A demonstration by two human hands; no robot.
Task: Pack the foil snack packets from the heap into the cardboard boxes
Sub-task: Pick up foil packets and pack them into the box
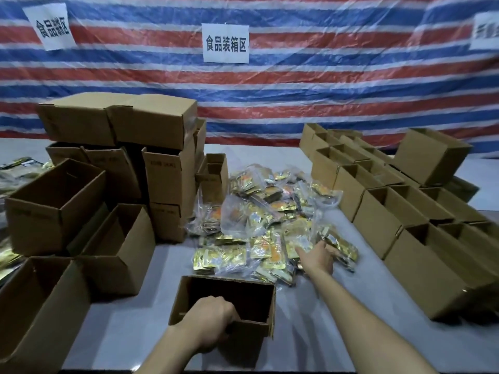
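though strewn with packets (270,211), grey table (151,306) (striped tarp (324,85) behind)

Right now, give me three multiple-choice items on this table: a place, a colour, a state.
1. Where is the heap of foil packets?
A. inside the nearest box
B. mid-table, between the left boxes and right boxes
C. on the floor

2. What colours is the backdrop tarp?
A. green and yellow
B. plain black
C. red, white and blue stripes

3. What state is the nearest box in?
A. open-topped, left grip holding its near rim
B. taped shut
C. flattened

1 B, boxes stand on either side of it; 2 C, the stripes span the wall; 3 A, fingers curl over the rim.
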